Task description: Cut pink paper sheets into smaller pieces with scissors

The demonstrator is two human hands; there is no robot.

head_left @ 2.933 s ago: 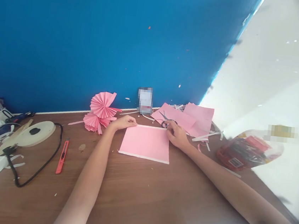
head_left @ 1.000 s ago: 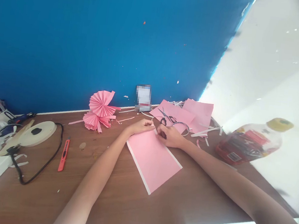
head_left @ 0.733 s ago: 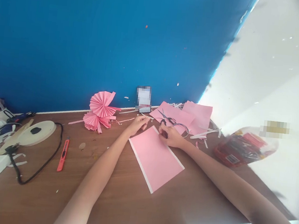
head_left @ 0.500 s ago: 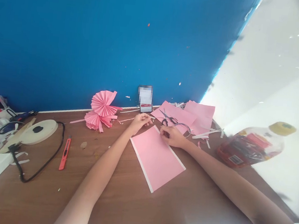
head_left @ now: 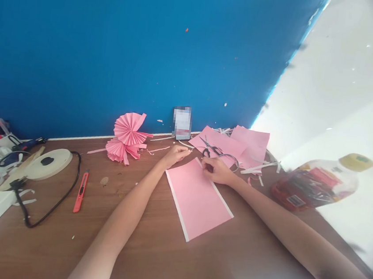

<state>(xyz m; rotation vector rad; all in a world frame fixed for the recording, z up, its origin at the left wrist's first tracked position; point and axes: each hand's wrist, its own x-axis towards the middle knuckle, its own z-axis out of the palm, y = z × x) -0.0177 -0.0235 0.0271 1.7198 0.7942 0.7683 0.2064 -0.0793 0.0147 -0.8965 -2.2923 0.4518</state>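
Sheet (head_left: 196,202): flat on the table (head_left: 147,255), white bands along its two long edges; it lay square to the person earlier and is now turned aslant.
Left hand (head_left: 173,156): has come off the sheet and sits just beyond its far left edge, fingers drawn together; whether they hold a scrap cannot be told.
Right hand (head_left: 219,171): at the sheet's far corner, fingertips bunched on a band; whether they clamp it cannot be told.
Upshot: seemingly, the right hand alone can now steady the sheet.
Scissors (head_left: 212,150): beyond the sheet's far corner, on loose papers (head_left: 254,142), a ring (head_left: 236,161) beside them; these probably crowd the right hand most.
Fans (head_left: 129,130): beyond the sheet, leftward.
Cutter (head_left: 81,193): left of the sheet, well apart.
Bottle (head_left: 317,182): right of the sheet, well apart.
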